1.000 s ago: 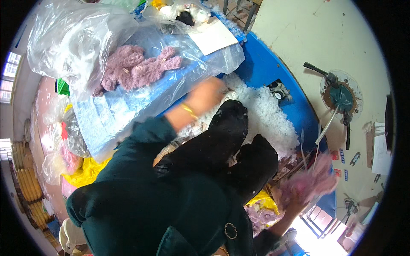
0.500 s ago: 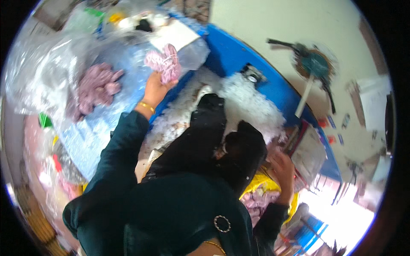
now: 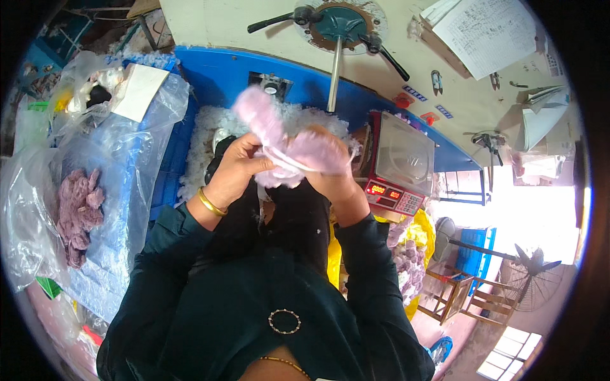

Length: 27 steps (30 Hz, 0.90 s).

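Observation:
Over my lap, my left hand is closed on a soft pink plush piece, thumb pressed against its edge. The far end of the piece sticks up past my fingers and is blurred. My right hand grips the same piece from the other side, its fingers smeared by motion and partly hidden behind the plush. A white cord runs across the piece between my hands. To the left, a heap of mauve plush pieces lies on clear plastic sheeting.
White fluffy stuffing lies beyond my knees inside a blue panel. A green clamp-like fixture with a metal rod stands on the pale table. At right are a red scale and a yellow bag of plush pieces.
My left hand has brought the pink plush piece from the plastic sheeting to over my lap. My right hand has come up from beside the yellow bag onto it. The view has turned right.

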{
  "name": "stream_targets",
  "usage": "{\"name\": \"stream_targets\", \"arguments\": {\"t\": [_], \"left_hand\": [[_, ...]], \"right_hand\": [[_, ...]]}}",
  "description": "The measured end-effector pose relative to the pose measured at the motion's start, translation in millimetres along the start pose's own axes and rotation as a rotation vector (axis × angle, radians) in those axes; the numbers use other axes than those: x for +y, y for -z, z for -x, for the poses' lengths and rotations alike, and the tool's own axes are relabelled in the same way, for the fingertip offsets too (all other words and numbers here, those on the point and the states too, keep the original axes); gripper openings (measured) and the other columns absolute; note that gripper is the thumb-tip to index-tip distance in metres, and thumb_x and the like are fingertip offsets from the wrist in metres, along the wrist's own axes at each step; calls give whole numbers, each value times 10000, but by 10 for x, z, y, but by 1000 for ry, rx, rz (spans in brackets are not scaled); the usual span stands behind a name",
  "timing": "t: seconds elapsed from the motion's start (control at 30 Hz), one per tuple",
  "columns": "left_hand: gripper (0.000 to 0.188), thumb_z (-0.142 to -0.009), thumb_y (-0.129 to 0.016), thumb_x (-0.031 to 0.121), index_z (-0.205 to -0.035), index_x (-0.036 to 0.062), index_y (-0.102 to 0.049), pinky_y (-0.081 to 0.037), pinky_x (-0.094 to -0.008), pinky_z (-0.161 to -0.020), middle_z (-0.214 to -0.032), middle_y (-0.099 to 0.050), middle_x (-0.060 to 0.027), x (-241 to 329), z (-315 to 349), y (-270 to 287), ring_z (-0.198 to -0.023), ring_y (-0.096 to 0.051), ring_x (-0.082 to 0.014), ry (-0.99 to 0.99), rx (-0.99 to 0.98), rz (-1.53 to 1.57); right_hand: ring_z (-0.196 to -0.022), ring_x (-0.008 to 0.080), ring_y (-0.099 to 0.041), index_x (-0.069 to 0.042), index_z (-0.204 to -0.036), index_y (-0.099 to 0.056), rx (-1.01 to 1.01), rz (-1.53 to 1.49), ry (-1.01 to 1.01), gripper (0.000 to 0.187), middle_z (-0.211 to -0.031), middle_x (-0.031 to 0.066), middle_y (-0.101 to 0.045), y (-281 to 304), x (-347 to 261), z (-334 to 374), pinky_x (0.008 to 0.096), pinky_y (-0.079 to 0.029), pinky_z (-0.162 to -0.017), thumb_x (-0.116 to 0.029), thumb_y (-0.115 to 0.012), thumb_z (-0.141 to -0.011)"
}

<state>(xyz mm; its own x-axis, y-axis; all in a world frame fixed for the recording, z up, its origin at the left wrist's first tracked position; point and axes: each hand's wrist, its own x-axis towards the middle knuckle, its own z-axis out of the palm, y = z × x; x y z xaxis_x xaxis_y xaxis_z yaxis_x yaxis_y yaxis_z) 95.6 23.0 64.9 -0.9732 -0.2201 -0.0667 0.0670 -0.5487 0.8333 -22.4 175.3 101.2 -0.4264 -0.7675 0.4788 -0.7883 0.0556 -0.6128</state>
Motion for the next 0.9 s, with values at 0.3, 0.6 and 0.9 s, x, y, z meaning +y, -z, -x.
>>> {"name": "stream_targets", "arguments": {"t": [0.3,0.6,0.9], "left_hand": [[325,-866,-642,239,-1109,26,-603,-448,-280,-865,-1104,-608,-61,13,-69,-4,-992,-557,-134,-129,-380,-624],[363,-742,-656,51,-1096,5,-592,-454,-284,-878,-1047,-616,-44,-21,-29,33,-964,-582,-159,-122,-253,-620],[345,-715,-779,93,-1002,42,-595,-468,-282,-820,-992,-611,-43,161,60,-108,-910,-586,-143,-92,-208,-358]], "right_hand": [[-714,199,-572,-25,-847,-630,-68,-202,-130,128,-790,58,-572,193,-197,116,284,-436,-617,-110,-707,-790],[-945,158,-609,-7,-1073,-593,-144,-408,-366,516,-1010,56,-644,233,-48,235,283,-479,-801,-208,-847,-671],[-1034,178,-543,-55,-1152,-568,-495,-1095,-658,596,-1098,34,-594,216,-15,217,287,-420,-913,-255,-858,-672]]}}
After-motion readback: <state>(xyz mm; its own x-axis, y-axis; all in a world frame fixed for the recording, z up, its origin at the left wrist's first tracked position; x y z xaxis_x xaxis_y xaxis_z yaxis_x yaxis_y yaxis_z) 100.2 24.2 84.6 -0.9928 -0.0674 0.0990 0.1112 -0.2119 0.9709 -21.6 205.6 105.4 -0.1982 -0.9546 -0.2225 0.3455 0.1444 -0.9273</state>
